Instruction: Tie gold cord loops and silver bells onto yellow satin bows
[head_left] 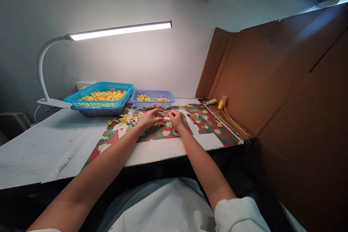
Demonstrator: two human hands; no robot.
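Observation:
Over the patterned mat, my left hand has its fingers stretched out and apart, with nothing visible held in them. A small yellow bow-shaped piece lies just below its fingertips. Close by on the right, my right hand has its thumb and fingers pinched together; whatever is between them is too small to make out. More yellow bow-shaped pieces lie left of my left hand, beside a small heap of silvery bits. To the right of my right hand are a pink-handled tool and a small pile of gold bits.
A turquoise basket of yellow pieces sits on another basket at the back left. A smaller blue basket holds more. A lamp reaches overhead. Cardboard walls the right side, near a yellow-bristled brush and gold strands.

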